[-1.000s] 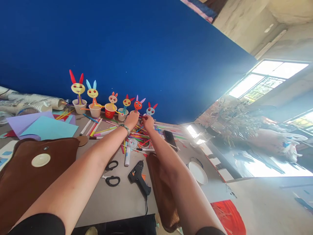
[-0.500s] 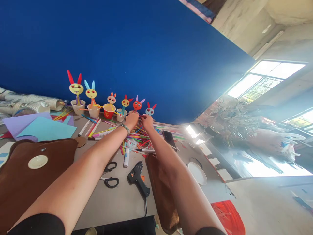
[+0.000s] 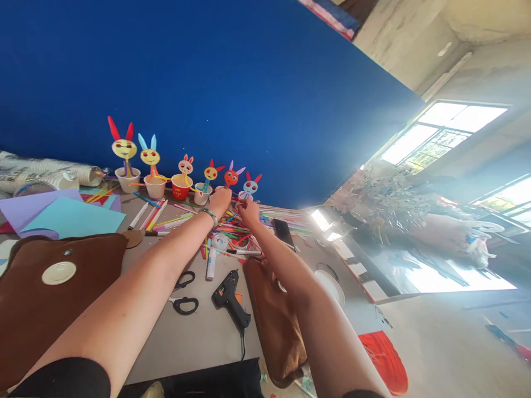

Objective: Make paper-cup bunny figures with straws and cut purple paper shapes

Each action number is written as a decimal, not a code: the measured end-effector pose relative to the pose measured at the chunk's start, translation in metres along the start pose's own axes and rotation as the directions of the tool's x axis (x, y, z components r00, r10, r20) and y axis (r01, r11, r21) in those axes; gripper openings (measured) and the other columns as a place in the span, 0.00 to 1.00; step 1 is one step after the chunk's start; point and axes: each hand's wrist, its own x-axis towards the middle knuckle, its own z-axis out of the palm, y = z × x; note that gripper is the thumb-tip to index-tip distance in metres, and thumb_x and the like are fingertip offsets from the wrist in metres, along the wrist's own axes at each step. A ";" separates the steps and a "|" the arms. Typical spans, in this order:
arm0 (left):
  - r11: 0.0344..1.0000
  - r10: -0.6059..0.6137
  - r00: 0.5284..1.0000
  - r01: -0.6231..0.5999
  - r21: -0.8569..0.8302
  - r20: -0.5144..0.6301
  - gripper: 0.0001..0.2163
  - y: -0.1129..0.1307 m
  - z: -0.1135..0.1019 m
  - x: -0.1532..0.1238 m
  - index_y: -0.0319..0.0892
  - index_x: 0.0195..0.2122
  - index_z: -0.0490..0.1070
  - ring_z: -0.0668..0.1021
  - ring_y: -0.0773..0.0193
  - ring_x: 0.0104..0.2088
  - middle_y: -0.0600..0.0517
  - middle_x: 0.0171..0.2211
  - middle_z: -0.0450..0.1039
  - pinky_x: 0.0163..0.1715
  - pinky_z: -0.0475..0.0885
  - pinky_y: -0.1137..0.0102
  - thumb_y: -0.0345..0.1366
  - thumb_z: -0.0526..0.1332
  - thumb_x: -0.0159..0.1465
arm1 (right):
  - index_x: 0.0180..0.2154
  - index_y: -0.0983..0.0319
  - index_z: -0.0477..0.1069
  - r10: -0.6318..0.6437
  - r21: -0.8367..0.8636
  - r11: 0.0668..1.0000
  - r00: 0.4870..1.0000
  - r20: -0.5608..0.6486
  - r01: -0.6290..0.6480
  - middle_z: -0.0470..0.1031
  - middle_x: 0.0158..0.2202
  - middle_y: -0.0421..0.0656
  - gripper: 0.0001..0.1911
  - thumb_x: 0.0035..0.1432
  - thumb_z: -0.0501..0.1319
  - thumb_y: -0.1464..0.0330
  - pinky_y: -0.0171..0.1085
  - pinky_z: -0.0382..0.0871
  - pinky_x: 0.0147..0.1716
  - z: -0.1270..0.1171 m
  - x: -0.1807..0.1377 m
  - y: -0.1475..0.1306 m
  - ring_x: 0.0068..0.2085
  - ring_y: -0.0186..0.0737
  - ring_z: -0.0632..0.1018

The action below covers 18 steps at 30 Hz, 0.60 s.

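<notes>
A row of paper cups along the back carries rabbit figures with round paper faces. My left hand (image 3: 220,202) is curled in front of the cup with the red-faced rabbit (image 3: 231,178), hiding most of that cup. Close beside it, my right hand (image 3: 249,213) is bent in a pinch just in front of the pale blue-faced rabbit (image 3: 250,187) with red ears. What either set of fingers grips is too small or hidden. Loose coloured pipe cleaners (image 3: 238,229) lie under both hands. Left of them stand a small white cup (image 3: 203,196) and a red cup (image 3: 180,190).
On the table lie a black glue gun (image 3: 231,301), scissors (image 3: 185,305), a glue stick (image 3: 211,264), a tape roll (image 3: 219,241) and a phone (image 3: 284,233). Brown pouches (image 3: 95,293) flank my forearms. Coloured paper (image 3: 74,216) is at left; a blue panel (image 3: 186,83) rises behind.
The view has shifted slightly, so most things sit further left. My right hand has lowered a little, and more of the blue-faced rabbit and its cup shows.
</notes>
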 end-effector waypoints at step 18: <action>0.999 0.026 0.999 -0.025 0.034 -0.023 0.19 -0.002 0.003 0.002 0.33 0.50 0.74 0.77 0.51 0.52 0.34 0.47 0.75 0.50 0.74 0.61 0.22 0.45 0.68 | 0.45 0.59 0.79 -0.052 -0.142 0.988 0.997 0.048 0.059 0.83 0.42 0.45 0.12 0.60 0.60 0.70 0.37 0.69 0.42 -0.027 -0.029 0.015 0.43 0.44 0.81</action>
